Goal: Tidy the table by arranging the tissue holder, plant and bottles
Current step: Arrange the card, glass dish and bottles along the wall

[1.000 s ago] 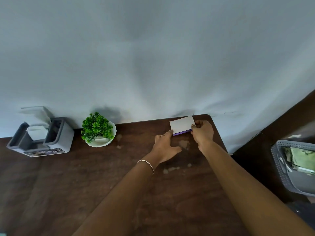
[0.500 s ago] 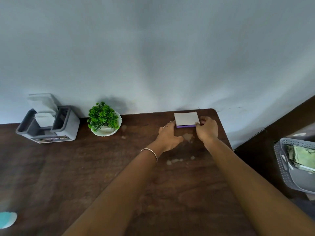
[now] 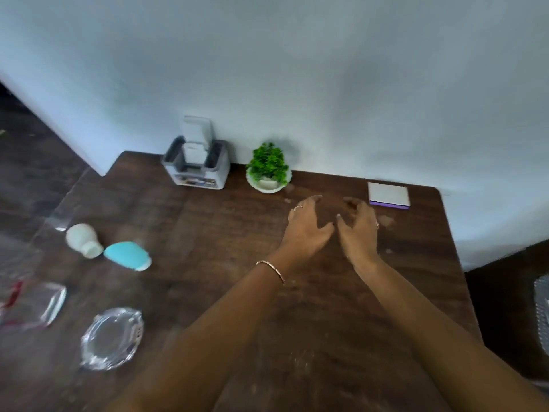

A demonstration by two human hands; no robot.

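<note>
A grey tissue holder (image 3: pixel 197 166) stands against the wall at the back of the brown table (image 3: pixel 208 233). Right of it sits a small green plant (image 3: pixel 268 169) in a white bowl. A white bottle (image 3: pixel 81 240) and a turquoise bottle (image 3: pixel 127 255) lie on their sides at the left. My left hand (image 3: pixel 307 230) and right hand (image 3: pixel 358 230) hover side by side over the table's middle, fingers spread, holding nothing. A white pad with a purple edge (image 3: pixel 388 195) lies flat in the back right corner, apart from both hands.
A clear glass dish (image 3: pixel 111 337) lies near the front left. A clear plastic packet with red trim (image 3: pixel 32 304) is at the far left. A grey basket (image 3: pixel 542 313) shows at the right edge, beyond the table.
Both hands have let go of the white pad and drawn back toward the middle. The view has swung left, bringing the bottles, dish and packet into sight.
</note>
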